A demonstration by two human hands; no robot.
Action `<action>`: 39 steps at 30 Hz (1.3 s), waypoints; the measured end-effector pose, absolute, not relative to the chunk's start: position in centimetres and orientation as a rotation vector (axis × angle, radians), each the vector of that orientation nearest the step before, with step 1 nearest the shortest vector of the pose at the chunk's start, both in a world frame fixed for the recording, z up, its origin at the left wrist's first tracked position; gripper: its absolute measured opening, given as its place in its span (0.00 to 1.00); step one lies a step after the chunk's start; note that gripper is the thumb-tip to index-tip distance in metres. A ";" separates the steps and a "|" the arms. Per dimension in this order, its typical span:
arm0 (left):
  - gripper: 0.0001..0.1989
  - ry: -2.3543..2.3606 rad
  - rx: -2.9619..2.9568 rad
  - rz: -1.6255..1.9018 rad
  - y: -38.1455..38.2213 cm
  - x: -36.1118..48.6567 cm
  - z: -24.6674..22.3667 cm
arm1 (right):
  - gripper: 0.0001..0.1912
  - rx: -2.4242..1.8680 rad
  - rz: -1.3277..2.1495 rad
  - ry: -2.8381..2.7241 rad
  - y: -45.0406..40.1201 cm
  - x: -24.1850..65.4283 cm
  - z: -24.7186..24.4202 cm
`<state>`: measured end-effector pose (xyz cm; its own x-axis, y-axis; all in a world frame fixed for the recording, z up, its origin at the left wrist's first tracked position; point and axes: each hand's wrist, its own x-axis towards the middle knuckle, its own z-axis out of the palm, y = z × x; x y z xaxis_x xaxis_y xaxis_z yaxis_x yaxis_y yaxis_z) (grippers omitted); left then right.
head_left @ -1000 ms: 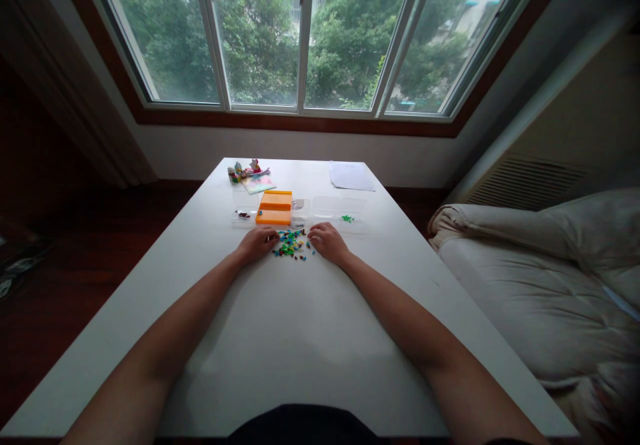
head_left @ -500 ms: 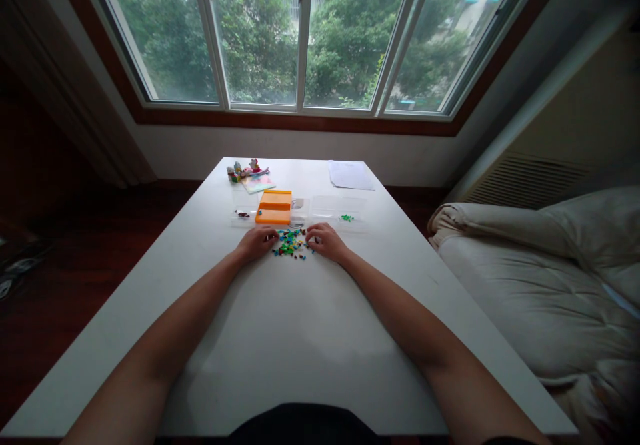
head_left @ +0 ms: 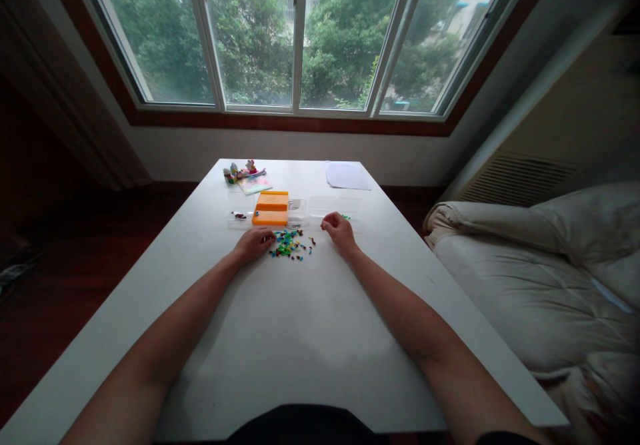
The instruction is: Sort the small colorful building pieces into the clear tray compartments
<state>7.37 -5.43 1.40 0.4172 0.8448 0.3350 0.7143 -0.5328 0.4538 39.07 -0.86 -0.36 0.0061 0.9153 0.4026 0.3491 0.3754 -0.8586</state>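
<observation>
A loose pile of tiny colourful plastic pieces [head_left: 286,245], mostly green, blue, yellow and brown, lies on the white table. At the pile's left edge rests my left hand [head_left: 254,243], its fingers curled inward; anything between them is too small to make out. My right hand [head_left: 340,230] is to the right of the pile, at the front of a clear plastic tray [head_left: 320,204]. Its thumb and fingers are pinched together, with a tiny reddish speck at the tips that I cannot identify. Beside that hand, a few green pieces [head_left: 346,217] lie in the tray.
An orange case [head_left: 271,216] stands behind the pile. Left of it, dark reddish pieces [head_left: 240,216] lie in clear plastic. Small figurines [head_left: 233,174] and a pale coloured sheet [head_left: 255,185] are at the back left, white papers [head_left: 347,175] at the back right.
My right hand has moved from the pile's right edge, right and slightly away from me, to the clear tray, its fingertips now pinched. The left hand has stayed beside the pile.
</observation>
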 end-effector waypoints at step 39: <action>0.10 1.357 2.420 0.813 -5.0 7.3 1.1 | 0.13 -1.092 0.082 -2.370 -3.3 34.7 -0.5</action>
<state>7.27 -4.98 1.08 0.4105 0.8432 0.3472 0.7040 -0.5350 0.4671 34.71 -3.28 -0.47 -0.5364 0.7230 0.4354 0.6912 0.6724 -0.2649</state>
